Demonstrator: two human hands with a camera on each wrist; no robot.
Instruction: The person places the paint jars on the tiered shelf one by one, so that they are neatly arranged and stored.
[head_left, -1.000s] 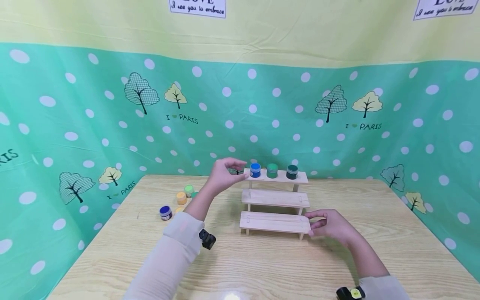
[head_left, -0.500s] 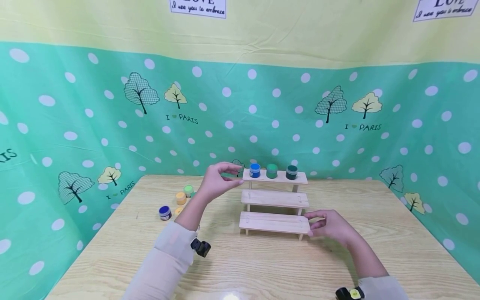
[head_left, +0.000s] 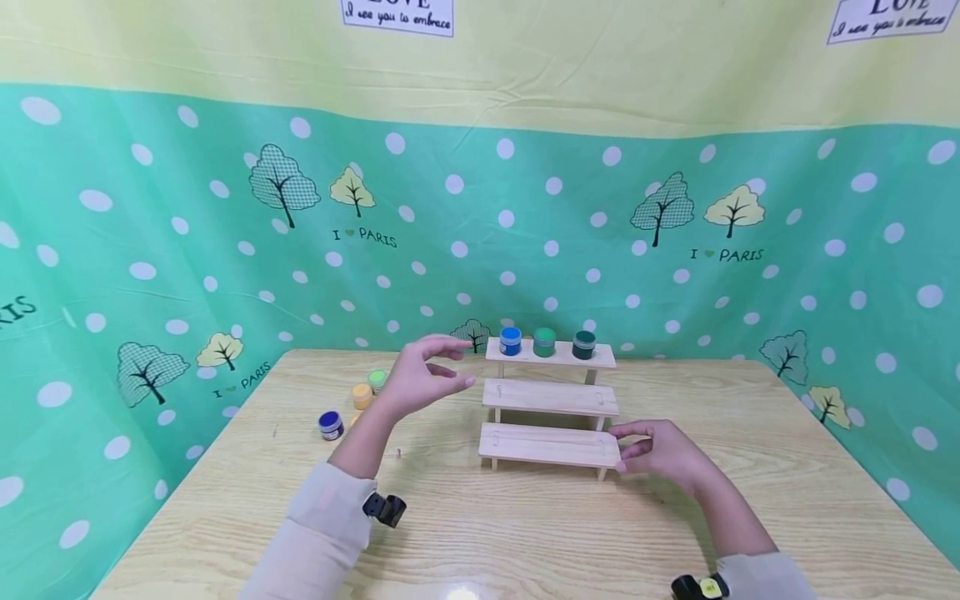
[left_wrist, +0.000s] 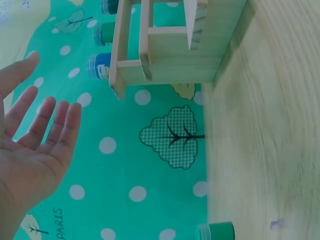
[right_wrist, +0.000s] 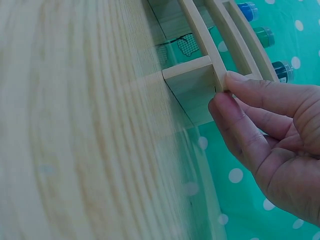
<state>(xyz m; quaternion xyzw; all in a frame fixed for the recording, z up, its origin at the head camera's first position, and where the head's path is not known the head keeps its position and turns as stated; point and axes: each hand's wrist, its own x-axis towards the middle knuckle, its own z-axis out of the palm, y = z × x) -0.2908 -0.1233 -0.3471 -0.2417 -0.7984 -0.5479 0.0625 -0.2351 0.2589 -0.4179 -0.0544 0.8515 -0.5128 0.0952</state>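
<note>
A three-tier wooden display stand (head_left: 550, 444) stands on the table. Its top tier bears three small paint jars: a blue jar (head_left: 510, 341) at the left, a green jar (head_left: 543, 342) in the middle and a dark green jar (head_left: 583, 345) at the right. My right hand (head_left: 663, 454) pinches the right end of the lowest tier, thumb on top and fingers beneath in the right wrist view. Left of the stand, my left hand (head_left: 420, 379) hovers with fingers spread and nothing in it; in the left wrist view the palm (left_wrist: 35, 167) shows bare.
At the table's left lie more paint jars: a dark blue jar (head_left: 330, 425), an orange jar (head_left: 362, 396) and a light green jar (head_left: 378, 381). My left forearm partly hides this group. A green polka-dot cloth (head_left: 551, 221) hangs behind the wooden table (head_left: 225, 500).
My left hand has drawn back from the top tier near the blue jar, moving left and toward me, its fingers spreading apart. The right hand, stand and jars on it have stayed put.
</note>
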